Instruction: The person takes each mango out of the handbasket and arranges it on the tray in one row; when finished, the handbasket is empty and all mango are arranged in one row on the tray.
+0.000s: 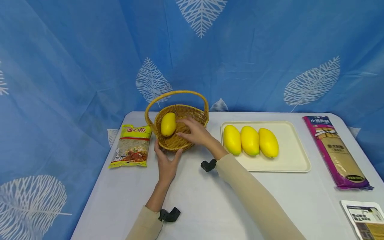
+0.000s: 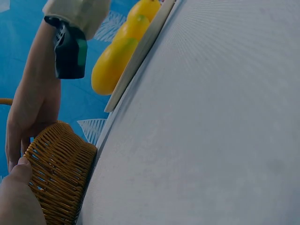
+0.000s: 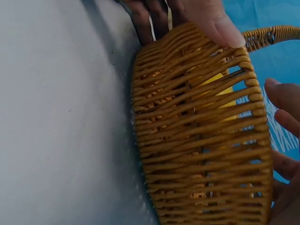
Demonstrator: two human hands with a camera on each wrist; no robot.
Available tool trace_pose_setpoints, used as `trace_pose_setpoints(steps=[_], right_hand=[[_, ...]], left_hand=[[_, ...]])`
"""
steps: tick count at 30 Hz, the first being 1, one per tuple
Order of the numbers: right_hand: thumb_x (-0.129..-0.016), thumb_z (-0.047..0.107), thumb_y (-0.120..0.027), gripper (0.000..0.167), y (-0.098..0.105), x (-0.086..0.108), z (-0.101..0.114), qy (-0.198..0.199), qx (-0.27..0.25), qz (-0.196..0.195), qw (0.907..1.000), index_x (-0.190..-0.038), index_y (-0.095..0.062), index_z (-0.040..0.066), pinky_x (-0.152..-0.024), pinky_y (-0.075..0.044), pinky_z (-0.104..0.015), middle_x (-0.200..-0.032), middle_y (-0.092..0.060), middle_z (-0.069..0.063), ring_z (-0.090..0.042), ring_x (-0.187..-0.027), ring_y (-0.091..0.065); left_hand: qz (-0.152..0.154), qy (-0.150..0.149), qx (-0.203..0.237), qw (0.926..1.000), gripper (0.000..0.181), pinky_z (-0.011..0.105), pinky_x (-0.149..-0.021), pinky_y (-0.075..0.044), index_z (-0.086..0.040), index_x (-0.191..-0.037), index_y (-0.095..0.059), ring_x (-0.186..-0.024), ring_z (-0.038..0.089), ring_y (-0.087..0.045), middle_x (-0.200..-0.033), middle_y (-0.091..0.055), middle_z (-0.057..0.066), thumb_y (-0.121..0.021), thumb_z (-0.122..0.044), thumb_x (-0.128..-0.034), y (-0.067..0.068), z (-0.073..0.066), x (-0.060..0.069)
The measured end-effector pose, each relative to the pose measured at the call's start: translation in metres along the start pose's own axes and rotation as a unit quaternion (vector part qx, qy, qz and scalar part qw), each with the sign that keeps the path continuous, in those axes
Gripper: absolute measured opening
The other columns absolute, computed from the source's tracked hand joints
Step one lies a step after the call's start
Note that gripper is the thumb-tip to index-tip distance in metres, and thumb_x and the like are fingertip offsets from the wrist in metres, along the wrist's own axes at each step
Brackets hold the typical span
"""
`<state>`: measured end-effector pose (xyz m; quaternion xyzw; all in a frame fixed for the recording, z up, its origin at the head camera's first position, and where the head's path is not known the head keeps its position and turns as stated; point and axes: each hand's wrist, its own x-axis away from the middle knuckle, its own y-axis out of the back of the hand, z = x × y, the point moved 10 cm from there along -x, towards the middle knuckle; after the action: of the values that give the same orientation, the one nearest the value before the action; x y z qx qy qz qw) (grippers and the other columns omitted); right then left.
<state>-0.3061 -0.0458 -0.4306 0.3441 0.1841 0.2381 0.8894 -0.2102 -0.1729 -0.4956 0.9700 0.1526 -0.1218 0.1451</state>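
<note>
A brown wicker basket (image 1: 180,146) with a tall arched handle stands on the table, left of centre. One yellow mango (image 1: 168,124) lies inside it, against the left side. My left hand (image 1: 166,166) holds the near left part of the basket, its thumb on the rim and its fingers along the outer wall, as the right wrist view shows. Over the basket's right side reaches my right hand (image 1: 196,131), fingers relaxed and apart from the mango, with nothing in its grasp. In the left wrist view the basket wall (image 2: 61,168) partly hides the right fingers.
A cream tray (image 1: 294,150) holds three mangoes (image 1: 250,140) to the right. Left of the basket lies a yellow bag of pasta (image 1: 132,146). Farther right are a purple noodle packet (image 1: 339,151) and a white-and-brown packet (image 1: 364,218). A blue leaf-patterned cloth (image 1: 240,66) hangs behind.
</note>
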Motion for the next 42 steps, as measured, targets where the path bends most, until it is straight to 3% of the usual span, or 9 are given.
trace_pose_setpoints(steps=[5, 12, 18, 21, 24, 28, 31, 35, 42], right_hand=[[-0.092, 0.039, -0.068, 0.054, -0.006, -0.011, -0.001, -0.014, 0.023, 0.013, 0.9995, -0.140, -0.053, 0.021, -0.105, -0.046, -0.046, -0.143, -0.048, -0.007, -0.026, -0.127, -0.053], [-0.091, 0.040, -0.069, 0.056, -0.021, -0.032, 0.003, -0.015, 0.029, 0.042, 0.9986, -0.142, -0.052, 0.021, -0.109, -0.042, -0.043, -0.146, -0.043, -0.009, -0.025, -0.133, -0.046], [-0.092, 0.043, -0.066, 0.062, -0.035, -0.042, 0.003, -0.027, 0.030, 0.086, 0.9954, -0.147, -0.044, 0.027, -0.111, -0.039, -0.047, -0.157, -0.030, -0.010, -0.029, -0.140, -0.038], [-0.092, 0.044, -0.065, 0.066, -0.041, -0.044, 0.003, -0.032, 0.031, 0.111, 0.9929, -0.151, -0.037, 0.032, -0.113, -0.035, -0.051, -0.162, -0.021, -0.010, -0.032, -0.146, -0.030], [-0.092, 0.044, -0.066, 0.067, -0.045, -0.044, 0.004, -0.025, 0.038, 0.120, 0.9917, -0.152, -0.036, 0.034, -0.112, -0.037, -0.050, -0.160, -0.022, -0.011, -0.033, -0.143, -0.034], [-0.092, 0.043, -0.067, 0.062, -0.048, -0.043, 0.006, -0.004, 0.062, 0.119, 0.9910, -0.148, -0.045, 0.029, -0.111, -0.039, -0.047, -0.157, -0.026, -0.010, -0.031, -0.139, -0.039], [-0.091, 0.042, -0.068, 0.059, -0.051, -0.043, 0.007, 0.006, 0.075, 0.123, 0.9895, -0.145, -0.049, 0.026, -0.115, -0.034, -0.046, -0.161, -0.022, -0.007, -0.029, -0.145, -0.030], [-0.090, 0.039, -0.071, 0.060, -0.054, -0.041, 0.008, 0.011, 0.072, 0.132, 0.9886, -0.144, -0.049, 0.024, -0.116, -0.033, -0.046, -0.163, -0.021, -0.003, -0.027, -0.147, -0.029], [-0.089, 0.038, -0.072, 0.062, -0.055, -0.040, 0.010, 0.012, 0.069, 0.137, 0.9881, -0.144, -0.049, 0.023, -0.114, -0.036, -0.043, -0.162, -0.022, -0.003, -0.026, -0.145, -0.033]], left_hand=[[0.005, 0.002, -0.009, 0.9999, 0.099, 0.057, -0.113, -0.026, -0.007, -0.155, -0.001, -0.143, 0.041, -0.024, -0.157, -0.015, 0.025, -0.073, -0.018, -0.0892, -0.003, 0.001, 0.001], [0.000, -0.004, -0.018, 0.9998, 0.098, 0.052, -0.112, -0.030, -0.016, -0.156, -0.004, -0.143, 0.030, -0.027, -0.159, -0.018, 0.015, -0.074, -0.026, -0.0888, 0.002, -0.001, 0.000], [-0.003, -0.010, -0.034, 0.9994, 0.100, 0.051, -0.111, -0.033, -0.018, -0.157, -0.002, -0.142, 0.029, -0.030, -0.158, -0.019, 0.017, -0.073, -0.033, -0.0887, 0.003, -0.001, 0.000], [-0.002, -0.008, -0.038, 0.9993, 0.100, 0.051, -0.111, -0.032, -0.020, -0.157, -0.001, -0.142, 0.029, -0.029, -0.158, -0.018, 0.017, -0.073, -0.035, -0.0889, 0.004, -0.001, 0.000], [0.002, -0.006, -0.035, 0.9994, 0.100, 0.052, -0.112, -0.032, -0.023, -0.156, 0.000, -0.143, 0.029, -0.028, -0.159, -0.017, 0.015, -0.072, -0.036, -0.0889, 0.003, 0.000, 0.000], [0.002, -0.008, -0.034, 0.9994, 0.100, 0.052, -0.112, -0.032, -0.022, -0.157, 0.000, -0.143, 0.029, -0.027, -0.159, -0.017, 0.014, -0.073, -0.035, -0.0887, 0.002, 0.001, 0.001], [-0.004, -0.014, -0.039, 0.9991, 0.100, 0.051, -0.111, -0.033, -0.019, -0.157, -0.002, -0.142, 0.028, -0.029, -0.159, -0.018, 0.014, -0.074, -0.034, -0.0884, 0.003, 0.001, 0.001], [-0.008, -0.020, -0.044, 0.9988, 0.100, 0.050, -0.110, -0.034, -0.016, -0.157, -0.003, -0.141, 0.028, -0.031, -0.158, -0.020, 0.014, -0.074, -0.034, -0.0879, 0.003, 0.000, 0.001], [0.000, -0.004, -0.039, 0.9992, 0.100, 0.049, -0.112, -0.033, -0.021, -0.157, -0.002, -0.141, 0.026, -0.032, -0.159, -0.018, 0.010, -0.073, -0.036, -0.0882, 0.002, 0.002, 0.002]])
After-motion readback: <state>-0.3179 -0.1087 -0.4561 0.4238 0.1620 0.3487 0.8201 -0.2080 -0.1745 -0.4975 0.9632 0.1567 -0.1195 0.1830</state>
